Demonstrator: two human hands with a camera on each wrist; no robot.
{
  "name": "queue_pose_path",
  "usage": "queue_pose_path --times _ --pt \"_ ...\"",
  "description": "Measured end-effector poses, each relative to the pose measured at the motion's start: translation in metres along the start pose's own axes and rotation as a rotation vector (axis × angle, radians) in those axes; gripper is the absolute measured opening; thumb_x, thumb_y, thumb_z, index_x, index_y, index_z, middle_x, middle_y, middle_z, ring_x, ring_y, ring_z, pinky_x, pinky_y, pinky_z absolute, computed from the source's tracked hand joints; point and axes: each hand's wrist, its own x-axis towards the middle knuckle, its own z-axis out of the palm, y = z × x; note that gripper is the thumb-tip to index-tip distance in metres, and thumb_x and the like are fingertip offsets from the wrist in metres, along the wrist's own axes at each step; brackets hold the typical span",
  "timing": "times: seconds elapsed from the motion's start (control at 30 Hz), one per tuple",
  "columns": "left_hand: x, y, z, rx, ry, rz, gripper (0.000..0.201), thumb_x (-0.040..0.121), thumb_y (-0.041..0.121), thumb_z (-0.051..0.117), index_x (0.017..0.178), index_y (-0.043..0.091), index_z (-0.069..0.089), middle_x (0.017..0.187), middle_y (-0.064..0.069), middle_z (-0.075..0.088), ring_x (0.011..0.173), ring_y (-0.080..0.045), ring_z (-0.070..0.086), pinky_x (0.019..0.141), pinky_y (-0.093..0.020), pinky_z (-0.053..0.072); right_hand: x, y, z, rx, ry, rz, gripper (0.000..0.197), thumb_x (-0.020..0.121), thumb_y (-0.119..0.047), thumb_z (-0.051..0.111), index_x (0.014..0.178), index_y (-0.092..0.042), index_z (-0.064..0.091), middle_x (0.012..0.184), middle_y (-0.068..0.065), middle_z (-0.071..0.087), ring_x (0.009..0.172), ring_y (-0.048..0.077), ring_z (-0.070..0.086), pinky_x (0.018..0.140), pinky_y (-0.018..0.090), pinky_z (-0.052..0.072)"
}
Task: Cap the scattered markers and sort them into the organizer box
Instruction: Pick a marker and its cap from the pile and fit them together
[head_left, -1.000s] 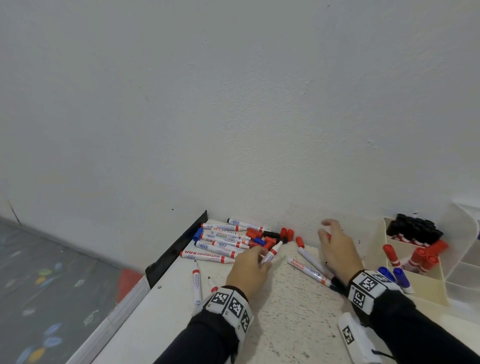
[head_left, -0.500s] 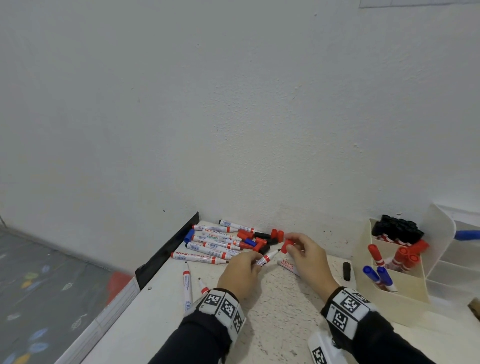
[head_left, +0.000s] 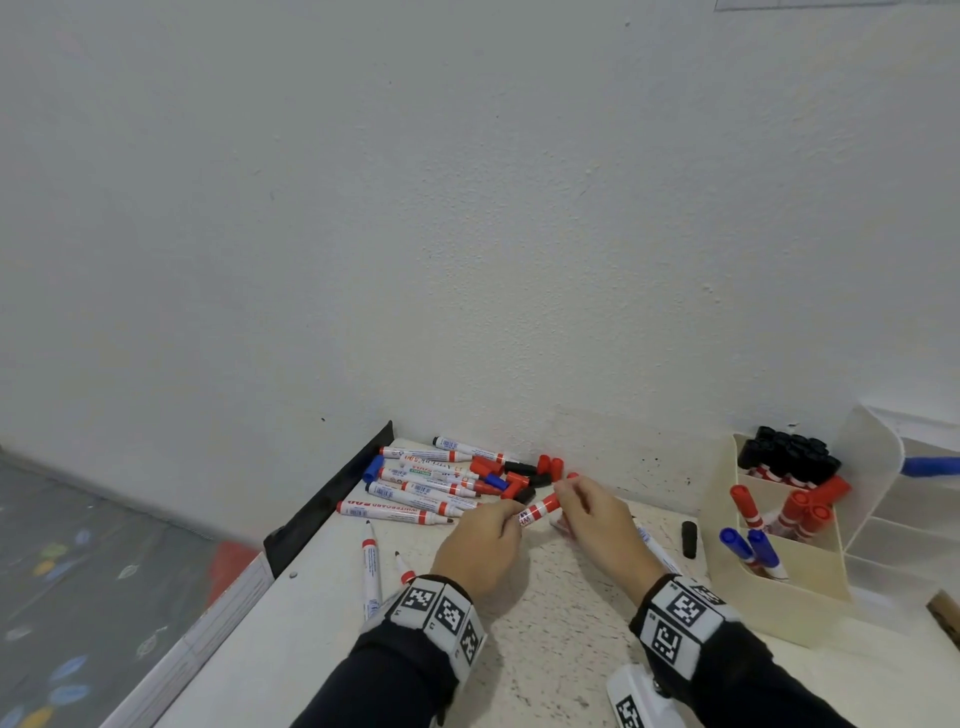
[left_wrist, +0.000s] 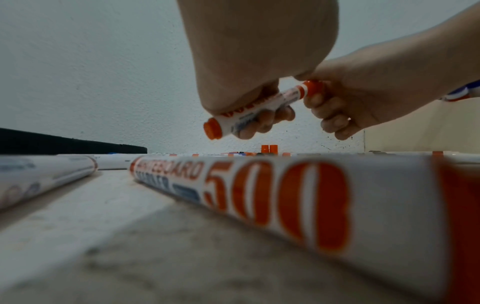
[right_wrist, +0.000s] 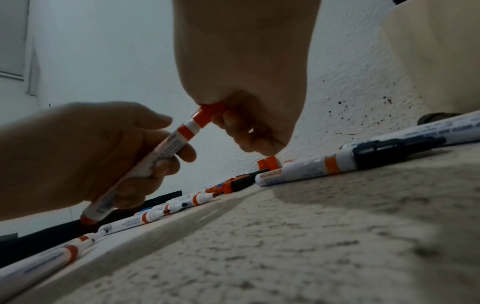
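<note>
Left hand (head_left: 480, 540): your fingers wrap the red marker (head_left: 540, 506) barrel.
Right hand (head_left: 597, 525): you pinch its red cap (right_wrist: 211, 114), seated on the tip.
Organizer box (head_left: 795, 603): right.

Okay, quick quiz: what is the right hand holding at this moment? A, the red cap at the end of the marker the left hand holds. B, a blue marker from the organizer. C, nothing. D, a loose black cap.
A: the right hand pinches the red cap on the end of the red marker that the left hand grips by its barrel.
</note>
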Motion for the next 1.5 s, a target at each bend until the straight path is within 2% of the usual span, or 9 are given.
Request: queue_pose_path --times 0.2,0.57,0.67,0.77,0.93,1.07,1.23,1.37,1.5 --pt "-0.002 0.002 -0.003 0.24 -0.06 0.067 0.035 0.099 0.04 0.033 0.092 0.017 0.057 0.074 0.006 0.054 0.069 -0.011 0.05 0.068 -0.027 0.044 -0.004 -0.01 0.003 -0.109 -0.063 0.075 0.044 0.098 -0.038 0.034 0.058 -0.02 0.039 0.052 -0.006 0.032 0.046 0.008 0.03 0.042 0.017 0.024" --pt "-0.008 0.013 -0.005 -0.203 -0.147 0.011 0.038 0.1 0.035 0.032 0.067 0.023 0.046 0.061 0.008 0.044 0.055 -0.003 0.04 0.057 -0.017 0.033 -0.008 -0.015 0.004 -0.049 -0.087 -0.117 0.036 0.098 -0.031 0.037 0.065 -0.021 0.045 0.061 -0.006 0.04 0.054 0.002 0.038 0.052 0.013 0.033" --pt "-0.015 0.016 -0.011 -0.23 -0.149 -0.046 0.036 0.099 0.039 0.033 0.076 0.023 0.056 0.064 0.008 0.05 0.056 -0.002 0.044 0.059 -0.018 0.037 -0.009 -0.015 0.001 -0.122 -0.111 -0.112 0.037 0.098 -0.035 0.035 0.065 -0.023 0.047 0.063 -0.008 0.044 0.059 0.005 0.041 0.054 0.014 0.032" --pt "-0.02 0.014 -0.018 -0.072 -0.067 -0.103 0.028 0.099 0.038 0.034 0.102 0.021 0.056 0.092 0.002 0.057 0.081 -0.01 0.052 0.081 -0.031 0.048 -0.011 -0.015 -0.002 -0.074 -0.09 -0.039 0.041 0.098 -0.038 0.033 0.065 -0.019 0.049 0.061 -0.004 0.042 0.053 0.007 0.037 0.051 0.016 0.031" --pt "-0.03 0.008 -0.043 0.363 0.068 -0.527 0.055 0.093 0.023 0.046 0.142 0.014 0.024 0.135 -0.01 0.045 0.116 -0.023 0.051 0.092 -0.034 0.044 -0.021 -0.019 -0.014 0.048 0.112 0.081 0.037 0.099 -0.032 0.033 0.078 -0.008 0.051 0.063 0.002 0.038 0.057 0.013 0.035 0.046 0.014 0.035" --pt "-0.044 -0.001 -0.045 0.42 -0.063 -0.619 0.035 0.093 0.028 0.05 0.123 0.01 0.046 0.112 -0.005 0.058 0.1 -0.017 0.056 0.083 -0.025 0.042 -0.025 -0.019 -0.026 -0.046 0.242 0.056 0.033 0.098 -0.032 0.035 0.079 -0.011 0.051 0.07 0.007 0.046 0.061 0.015 0.04 0.056 0.029 0.034" --pt "-0.055 -0.002 -0.033 0.449 -0.154 -0.603 0.021 0.093 0.032 0.05 0.092 0.012 0.054 0.097 -0.002 0.06 0.097 -0.016 0.059 0.097 -0.023 0.036 -0.032 -0.029 -0.047 -0.062 0.334 -0.013 0.023 0.098 -0.031 0.036 0.093 -0.013 0.05 0.081 0.01 0.057 0.064 0.019 0.051 0.059 0.031 0.043" --pt "-0.053 0.001 -0.026 0.425 -0.159 -0.615 0.031 0.091 0.031 0.055 0.111 0.008 0.057 0.115 -0.006 0.062 0.104 -0.018 0.059 0.093 -0.024 0.042 -0.034 -0.042 -0.079 -0.023 0.394 -0.08 0.016 0.099 -0.026 0.035 0.104 -0.013 0.044 0.094 0.003 0.059 0.07 0.016 0.06 0.065 0.03 0.048" --pt "-0.046 0.009 -0.019 0.328 -0.136 -0.621 0.023 0.092 0.033 0.053 0.092 0.009 0.051 0.086 0.0 0.052 0.086 -0.014 0.053 0.075 -0.017 0.042 -0.036 -0.042 -0.127 -0.082 0.516 -0.02 0.019 0.099 -0.026 0.035 0.109 -0.013 0.045 0.099 0.01 0.062 0.081 0.026 0.065 0.076 0.043 0.055"
